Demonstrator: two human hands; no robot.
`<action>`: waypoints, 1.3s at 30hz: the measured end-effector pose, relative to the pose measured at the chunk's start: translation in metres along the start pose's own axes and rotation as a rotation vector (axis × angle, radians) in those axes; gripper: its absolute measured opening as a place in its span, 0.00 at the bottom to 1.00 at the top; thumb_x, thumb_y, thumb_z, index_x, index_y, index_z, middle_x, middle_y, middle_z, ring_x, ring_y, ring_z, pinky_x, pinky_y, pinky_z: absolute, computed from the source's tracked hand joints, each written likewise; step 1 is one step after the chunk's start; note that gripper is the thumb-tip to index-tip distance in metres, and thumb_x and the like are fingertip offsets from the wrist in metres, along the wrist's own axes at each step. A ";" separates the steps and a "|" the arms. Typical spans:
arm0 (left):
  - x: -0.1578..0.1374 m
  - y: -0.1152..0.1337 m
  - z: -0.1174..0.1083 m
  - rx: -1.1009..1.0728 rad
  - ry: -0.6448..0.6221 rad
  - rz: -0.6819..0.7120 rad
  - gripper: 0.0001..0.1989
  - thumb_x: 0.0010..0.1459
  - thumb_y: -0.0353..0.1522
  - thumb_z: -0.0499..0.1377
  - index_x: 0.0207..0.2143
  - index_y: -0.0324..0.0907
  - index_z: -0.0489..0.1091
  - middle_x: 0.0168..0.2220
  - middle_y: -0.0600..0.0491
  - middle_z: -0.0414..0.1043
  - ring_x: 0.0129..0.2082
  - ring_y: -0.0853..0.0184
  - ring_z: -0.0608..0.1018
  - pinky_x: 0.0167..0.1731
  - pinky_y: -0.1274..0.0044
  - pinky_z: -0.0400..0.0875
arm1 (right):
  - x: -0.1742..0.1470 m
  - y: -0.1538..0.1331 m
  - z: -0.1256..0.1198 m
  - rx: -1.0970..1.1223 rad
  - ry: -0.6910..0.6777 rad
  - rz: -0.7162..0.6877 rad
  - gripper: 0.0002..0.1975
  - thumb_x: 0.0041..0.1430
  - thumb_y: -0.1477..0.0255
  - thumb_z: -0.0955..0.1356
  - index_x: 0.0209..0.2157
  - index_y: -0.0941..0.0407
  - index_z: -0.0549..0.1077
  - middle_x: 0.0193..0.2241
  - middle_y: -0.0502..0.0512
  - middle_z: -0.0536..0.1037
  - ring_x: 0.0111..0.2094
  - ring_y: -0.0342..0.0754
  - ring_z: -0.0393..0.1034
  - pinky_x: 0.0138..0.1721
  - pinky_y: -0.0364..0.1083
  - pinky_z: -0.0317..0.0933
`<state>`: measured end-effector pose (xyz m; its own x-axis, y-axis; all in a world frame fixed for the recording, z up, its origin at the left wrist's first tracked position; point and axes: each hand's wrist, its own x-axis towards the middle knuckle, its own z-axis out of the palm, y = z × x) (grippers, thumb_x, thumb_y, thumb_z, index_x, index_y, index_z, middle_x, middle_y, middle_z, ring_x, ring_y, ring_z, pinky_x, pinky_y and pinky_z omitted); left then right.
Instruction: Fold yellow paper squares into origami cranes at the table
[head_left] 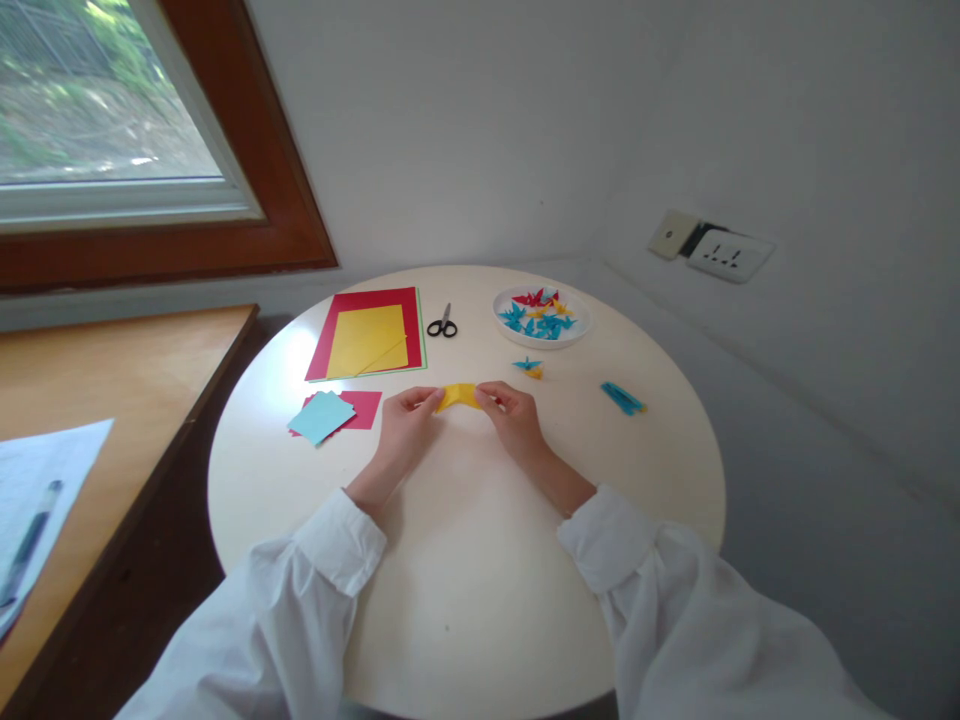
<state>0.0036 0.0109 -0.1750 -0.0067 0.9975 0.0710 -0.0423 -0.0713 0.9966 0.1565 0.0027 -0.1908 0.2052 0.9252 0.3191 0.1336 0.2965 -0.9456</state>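
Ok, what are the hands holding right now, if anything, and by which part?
A piece of yellow paper: the left hand pinches its left end, the right hand its right end.

Daylight comes in at the upper left through a window (90, 100), greenery (127, 45) outside, reddish-brown wooden frame (259, 160) around it. Pale walls (450, 140) sweep across the top and down the right, and there are 2 fittings over there: a beige wall plate (673, 234) and a white socket panel (730, 255). A wooden desk (135, 370) holds the left edge; centre frame, a round white table (480, 600), glossy at its upper left.
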 end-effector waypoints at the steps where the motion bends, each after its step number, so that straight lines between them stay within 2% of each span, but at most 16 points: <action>1: 0.000 0.000 0.000 -0.014 -0.003 -0.007 0.12 0.45 0.38 0.64 0.27 0.37 0.76 0.28 0.51 0.75 0.28 0.69 0.72 0.31 0.78 0.64 | 0.000 0.001 0.000 0.024 -0.003 0.012 0.09 0.47 0.65 0.68 0.25 0.57 0.76 0.30 0.55 0.79 0.34 0.49 0.71 0.36 0.47 0.63; 9: 0.000 0.000 0.000 -0.086 0.014 -0.088 0.12 0.42 0.38 0.66 0.25 0.37 0.75 0.25 0.53 0.73 0.26 0.71 0.71 0.30 0.79 0.64 | 0.000 -0.005 0.002 0.160 -0.011 0.179 0.09 0.41 0.66 0.71 0.25 0.57 0.77 0.27 0.53 0.80 0.33 0.49 0.73 0.39 0.48 0.65; 13: 0.001 -0.001 0.000 -0.132 0.010 -0.144 0.13 0.41 0.38 0.66 0.24 0.37 0.74 0.23 0.54 0.71 0.23 0.72 0.70 0.27 0.79 0.64 | 0.000 -0.005 0.002 0.197 -0.006 0.209 0.09 0.41 0.66 0.72 0.24 0.57 0.77 0.26 0.53 0.80 0.31 0.47 0.72 0.38 0.48 0.65; 19: 0.002 -0.004 0.000 -0.213 -0.027 -0.177 0.13 0.39 0.38 0.67 0.23 0.37 0.73 0.25 0.53 0.72 0.27 0.71 0.73 0.30 0.78 0.66 | -0.001 -0.006 0.003 0.243 -0.009 0.251 0.09 0.39 0.66 0.72 0.24 0.56 0.76 0.25 0.52 0.79 0.30 0.46 0.72 0.38 0.47 0.65; 25: -0.001 0.002 0.001 -0.151 -0.027 -0.211 0.15 0.37 0.40 0.68 0.22 0.37 0.73 0.21 0.55 0.70 0.22 0.73 0.69 0.25 0.79 0.62 | -0.001 -0.008 0.003 0.249 0.001 0.252 0.09 0.37 0.67 0.74 0.23 0.56 0.76 0.25 0.52 0.79 0.30 0.46 0.72 0.38 0.47 0.65; 31: -0.002 0.001 0.001 -0.140 -0.030 -0.213 0.17 0.35 0.41 0.69 0.24 0.36 0.73 0.23 0.53 0.72 0.23 0.72 0.70 0.25 0.79 0.62 | -0.001 -0.008 0.004 0.269 0.017 0.259 0.10 0.34 0.67 0.75 0.22 0.57 0.76 0.24 0.52 0.79 0.29 0.46 0.72 0.37 0.47 0.66; 39: -0.002 0.002 0.002 -0.123 -0.055 -0.160 0.15 0.36 0.39 0.69 0.22 0.38 0.70 0.23 0.53 0.72 0.23 0.72 0.72 0.25 0.79 0.62 | -0.001 -0.007 0.005 0.281 0.005 0.257 0.12 0.33 0.65 0.75 0.21 0.56 0.74 0.23 0.51 0.78 0.28 0.46 0.72 0.36 0.47 0.66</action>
<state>0.0053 0.0084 -0.1728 0.0648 0.9945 -0.0825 -0.1600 0.0920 0.9828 0.1504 0.0010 -0.1844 0.2018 0.9770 0.0689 -0.1939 0.1088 -0.9750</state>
